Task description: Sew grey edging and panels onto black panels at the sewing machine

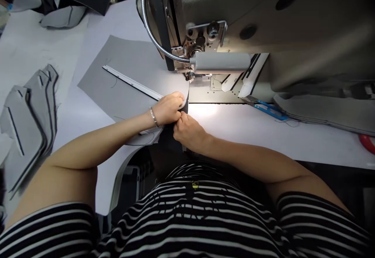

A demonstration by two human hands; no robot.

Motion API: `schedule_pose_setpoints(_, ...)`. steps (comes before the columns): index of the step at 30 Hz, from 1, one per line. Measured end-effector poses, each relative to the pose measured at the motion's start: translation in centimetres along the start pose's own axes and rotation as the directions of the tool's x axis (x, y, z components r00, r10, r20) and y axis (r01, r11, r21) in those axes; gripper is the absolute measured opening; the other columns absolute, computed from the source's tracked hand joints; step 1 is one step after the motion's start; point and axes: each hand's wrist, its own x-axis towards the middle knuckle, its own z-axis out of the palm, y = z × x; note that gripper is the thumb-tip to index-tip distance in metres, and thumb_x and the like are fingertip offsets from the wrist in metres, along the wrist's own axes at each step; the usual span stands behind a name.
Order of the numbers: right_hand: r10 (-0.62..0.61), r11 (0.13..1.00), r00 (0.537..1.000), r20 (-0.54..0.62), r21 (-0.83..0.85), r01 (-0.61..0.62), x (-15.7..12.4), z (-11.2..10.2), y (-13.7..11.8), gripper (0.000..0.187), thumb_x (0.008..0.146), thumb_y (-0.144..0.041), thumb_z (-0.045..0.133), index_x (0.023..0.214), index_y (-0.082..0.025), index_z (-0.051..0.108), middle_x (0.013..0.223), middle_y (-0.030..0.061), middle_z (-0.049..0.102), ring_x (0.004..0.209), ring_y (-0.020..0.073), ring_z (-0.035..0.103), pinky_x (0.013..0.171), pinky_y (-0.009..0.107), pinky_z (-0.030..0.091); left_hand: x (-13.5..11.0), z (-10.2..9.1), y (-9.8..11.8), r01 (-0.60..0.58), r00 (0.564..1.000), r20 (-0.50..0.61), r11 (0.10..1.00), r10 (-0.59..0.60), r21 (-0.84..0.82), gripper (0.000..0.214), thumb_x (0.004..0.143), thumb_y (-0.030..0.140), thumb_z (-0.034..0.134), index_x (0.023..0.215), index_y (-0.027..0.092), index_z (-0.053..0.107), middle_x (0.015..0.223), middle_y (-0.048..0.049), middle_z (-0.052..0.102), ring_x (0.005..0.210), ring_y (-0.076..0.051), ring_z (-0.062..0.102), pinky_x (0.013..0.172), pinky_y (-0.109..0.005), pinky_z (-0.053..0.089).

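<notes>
A striped shirt (234,234) fills the bottom of the frame. At mid-frame the left hand (167,108) and right hand (190,132) meet, fingers pinched on the near edge of a gray panel (131,60). The panel lies left of center on the white desk (234,127), a white strip (134,84) across it, beside the sewing machine (252,11) at upper right.

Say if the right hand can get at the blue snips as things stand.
Probably yes: white tabletop lies between the right hand and the blue snips, which lie in plain view. It seems to be pinching the gray sheet beside the left hand, though, so it would likely need to let go first.
</notes>
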Motion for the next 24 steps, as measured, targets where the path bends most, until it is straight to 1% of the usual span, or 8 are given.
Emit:
schedule_pose_setpoints(2, -0.003, 1.000, 1.000, 0.029, 0.017, 0.002, 0.0, -0.1, 0.0, 0.034, 0.085, 0.003, 0.037, 0.092, -0.001, 0.070, 0.084, 0.0217, 0.068, 0.076, 0.0230, 0.057, 0.062, 0.034, 0.037, 0.0, 0.3, 0.0, 0.000, 1.000, -0.016, 1.000, 0.000, -0.018, 0.011, 0.067, 0.011, 0.051, 0.072, 0.015, 0.060, 0.117, -0.0088, 0.062, 0.099, -0.023, 0.061, 0.088, -0.033, 0.052)
schedule_pose_setpoints(5, -0.007, 1.000, 0.998, 0.059, 0.017, 0.006, 0.0, 0.0, 0.0, 0.034, 0.084, 0.005, 0.037, 0.092, -0.001, 0.070, 0.083, 0.0208, 0.068, 0.074, 0.0222, 0.057, 0.059, 0.033, 0.034, 0.1, 0.7, 0.0, 0.022, 1.000, -0.013, 0.999, -0.023, -0.034, 0.011, 0.067, 0.011, 0.051, 0.072, 0.014, 0.060, 0.119, -0.0095, 0.060, 0.101, -0.023, 0.061, 0.088, -0.033, 0.052)
schedule_pose_setpoints(8, -0.030, 0.999, 0.997, 0.075, -0.011, 0.031, 0.0, 0.2, 0.0, 0.034, 0.084, 0.006, 0.038, 0.093, -0.001, 0.070, 0.082, 0.0203, 0.069, 0.072, 0.0222, 0.058, 0.058, 0.033, 0.033, 0.1, 1.0, 0.2, 0.038, 0.999, -0.021, 0.998, -0.039, -0.051, 0.008, 0.068, 0.012, 0.053, 0.069, 0.014, 0.060, 0.119, -0.0095, 0.060, 0.096, -0.022, 0.061, 0.084, -0.032, 0.053)
schedule_pose_setpoints(10, -0.051, 0.997, 0.996, 0.076, -0.046, 0.055, 0.0, 0.3, 0.1, 0.033, 0.083, 0.006, 0.038, 0.094, 0.000, 0.069, 0.083, 0.0209, 0.069, 0.071, 0.0228, 0.060, 0.057, 0.032, 0.033, 0.2, 1.0, 0.2, 0.025, 0.999, -0.027, 0.998, -0.027, -0.060, 0.005, 0.068, 0.014, 0.055, 0.064, 0.015, 0.058, 0.117, -0.0093, 0.059, 0.093, -0.021, 0.061, 0.082, -0.031, 0.053)
schedule_pose_setpoints(15, -0.087, 0.990, 0.994, 0.071, -0.104, 0.094, 0.0, 0.6, 0.1, 0.034, 0.082, 0.008, 0.037, 0.094, 0.002, 0.068, 0.084, 0.0227, 0.070, 0.072, 0.0248, 0.062, 0.057, 0.033, 0.034, 0.3, 0.9, 0.5, 0.046, 0.999, 0.005, 0.997, -0.046, -0.067, 0.013, 0.072, 0.017, 0.056, 0.059, 0.015, 0.054, 0.117, -0.0102, 0.059, 0.090, -0.020, 0.061, 0.081, -0.031, 0.053)
schedule_pose_setpoints(19, -0.089, 0.993, 0.994, 0.060, -0.072, 0.093, 0.0, 0.5, 0.2, 0.034, 0.083, 0.008, 0.036, 0.093, 0.002, 0.068, 0.084, 0.0228, 0.069, 0.072, 0.0240, 0.062, 0.058, 0.033, 0.033, 0.3, 1.3, 0.3, 0.044, 0.999, -0.007, 0.993, -0.045, -0.105, 0.016, 0.072, 0.018, 0.056, 0.057, 0.015, 0.053, 0.120, -0.0107, 0.056, 0.088, -0.019, 0.061, 0.084, -0.032, 0.054)
schedule_pose_setpoints(24, -0.060, 0.998, 0.995, 0.081, -0.006, 0.060, 0.3, 0.3, 0.7, 0.035, 0.084, 0.007, 0.034, 0.092, 0.000, 0.067, 0.084, 0.0223, 0.068, 0.072, 0.0228, 0.059, 0.056, 0.032, 0.029, 1.0, 2.1, -1.0, -0.014, 0.997, -0.072, 0.984, 0.001, -0.179, 0.013, 0.071, 0.023, 0.056, 0.061, 0.016, 0.060, 0.116, -0.0092, 0.056, 0.096, -0.021, 0.059, 0.089, -0.035, 0.053)
